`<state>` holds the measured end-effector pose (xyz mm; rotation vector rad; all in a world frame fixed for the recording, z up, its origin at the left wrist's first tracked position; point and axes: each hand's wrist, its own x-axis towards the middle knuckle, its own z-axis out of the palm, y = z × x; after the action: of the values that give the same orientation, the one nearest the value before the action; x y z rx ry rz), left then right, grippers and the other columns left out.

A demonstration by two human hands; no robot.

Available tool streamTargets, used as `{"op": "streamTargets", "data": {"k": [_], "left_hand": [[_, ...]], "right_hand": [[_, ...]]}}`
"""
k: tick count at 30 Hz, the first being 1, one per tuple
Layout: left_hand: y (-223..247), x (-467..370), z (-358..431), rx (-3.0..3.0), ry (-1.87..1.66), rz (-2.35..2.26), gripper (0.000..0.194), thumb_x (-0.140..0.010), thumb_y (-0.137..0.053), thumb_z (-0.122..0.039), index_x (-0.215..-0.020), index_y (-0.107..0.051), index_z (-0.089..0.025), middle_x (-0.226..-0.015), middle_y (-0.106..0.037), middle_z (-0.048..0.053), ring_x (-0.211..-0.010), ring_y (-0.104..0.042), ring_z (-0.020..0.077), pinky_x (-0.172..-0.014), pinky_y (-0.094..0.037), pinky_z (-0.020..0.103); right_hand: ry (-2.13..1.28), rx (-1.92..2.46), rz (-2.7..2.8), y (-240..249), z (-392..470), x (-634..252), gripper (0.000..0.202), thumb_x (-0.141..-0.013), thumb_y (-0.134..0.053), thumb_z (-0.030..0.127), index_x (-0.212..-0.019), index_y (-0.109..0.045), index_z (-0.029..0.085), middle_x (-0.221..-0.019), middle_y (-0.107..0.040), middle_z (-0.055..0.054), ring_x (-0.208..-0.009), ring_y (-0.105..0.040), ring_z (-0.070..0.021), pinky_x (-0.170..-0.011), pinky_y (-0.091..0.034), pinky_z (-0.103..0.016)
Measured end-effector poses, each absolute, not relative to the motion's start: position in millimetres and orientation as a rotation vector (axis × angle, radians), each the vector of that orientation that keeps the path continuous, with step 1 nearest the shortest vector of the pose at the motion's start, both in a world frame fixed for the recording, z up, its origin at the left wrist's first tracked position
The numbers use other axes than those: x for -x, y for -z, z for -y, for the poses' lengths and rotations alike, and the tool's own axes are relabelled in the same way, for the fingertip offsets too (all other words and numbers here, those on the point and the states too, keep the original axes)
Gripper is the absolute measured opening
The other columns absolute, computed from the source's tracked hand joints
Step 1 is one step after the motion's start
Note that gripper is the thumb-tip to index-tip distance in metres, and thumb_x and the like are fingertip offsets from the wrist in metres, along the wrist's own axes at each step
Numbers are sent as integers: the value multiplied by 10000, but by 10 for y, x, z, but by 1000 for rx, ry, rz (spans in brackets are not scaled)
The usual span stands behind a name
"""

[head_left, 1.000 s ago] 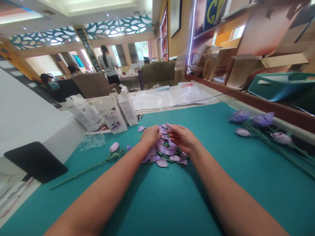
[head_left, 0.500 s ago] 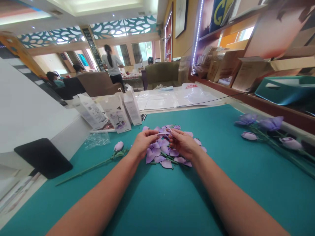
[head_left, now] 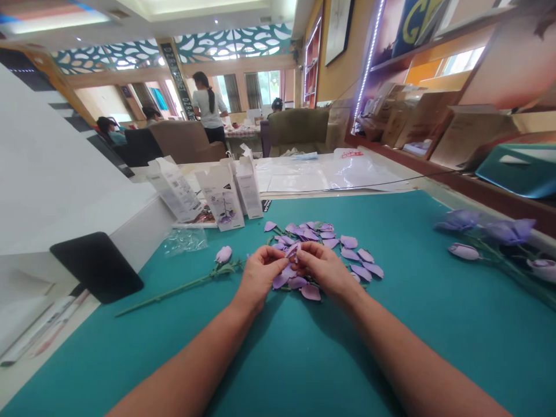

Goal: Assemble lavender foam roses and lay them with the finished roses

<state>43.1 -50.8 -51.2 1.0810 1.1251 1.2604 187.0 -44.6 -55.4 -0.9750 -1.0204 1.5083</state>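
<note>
Dark pillar (head_left: 176,78), rear of room: pale characters run along its length. "DZ" is legible near the top and again lower down; the remaining characters cannot be resolved.

Dark blue panel (head_left: 408,38), upper right shelf: large yellow "G"; the adjoining character is partly covered.

Front white carton (head_left: 220,200): printed markings, too small to read.

Black label (head_left: 266,205), beside the cartons: white lettering, illegible.

Clear plastic sheeting (head_left: 306,175): red print, illegible.

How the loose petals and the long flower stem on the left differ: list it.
The loose petals lie scattered in many separate pieces; the flower stem is one joined piece. The petals are short and purplish, while the stem is long and mostly green. Both lie on the teal mat.
</note>
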Motion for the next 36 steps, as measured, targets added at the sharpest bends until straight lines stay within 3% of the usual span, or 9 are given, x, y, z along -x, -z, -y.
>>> {"op": "streamTargets", "data": {"k": [9, 36], "left_hand": [[516, -412, 500, -1043, -1155, -1006, 382, -556, -809, -244, -902, -684, -142, -782, -665, 17, -737, -599, 137, -689, -457, 248], [509, -326, 469, -1173, -1058, -982, 306, -583, -798, -273, -826, -656, -154, -808, -681, 14, -783, -619, 158, -769, -486, 294]], "right_hand": [[-1346, 1009, 1095, 580, 451, -1847, 335, -639, -756, 429, -799, -615, 171, -653, -620, 25, -582, -575, -116, -565, -470, -255], [-1211, 978, 1272, 622, 477, -1858, 265, -713, -712, 320, -928, -621, 194, -737, -611, 19, -651, -556, -120, -594, -433, -252]]}}
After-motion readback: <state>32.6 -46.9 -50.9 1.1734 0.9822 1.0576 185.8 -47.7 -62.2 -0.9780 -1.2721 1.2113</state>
